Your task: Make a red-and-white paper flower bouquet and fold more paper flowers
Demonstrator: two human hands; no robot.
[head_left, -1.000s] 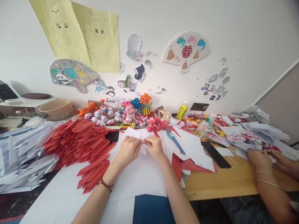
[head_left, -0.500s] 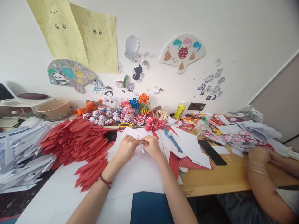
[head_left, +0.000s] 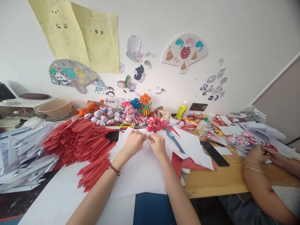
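My left hand (head_left: 135, 142) and my right hand (head_left: 157, 144) meet over white paper sheets (head_left: 138, 178). Between their pinched fingertips is a small folded piece of white paper (head_left: 147, 142), mostly hidden by the fingers. Just beyond my hands lie red paper flowers (head_left: 156, 124) and scissors (head_left: 127, 126) with yellow and red handles. A blue utility knife (head_left: 175, 140) rests on white paper to the right. To the left, folded red paper strips (head_left: 77, 140) are heaped beside a pile of folded white paper strips (head_left: 23, 153).
A black phone (head_left: 214, 153) lies on the wooden table (head_left: 206, 182). Red-and-white paper flowers (head_left: 100, 117), a beaded flower pot (head_left: 146, 110) and a yellow bottle (head_left: 181, 110) line the wall. At right, another person's hands (head_left: 260, 154) work near more paper flowers (head_left: 243, 139).
Both my hands have shifted slightly right and up in view, still pinching the white paper. The other person's hands have moved and turned, with the arm shifted left. The whole view has shifted slightly.
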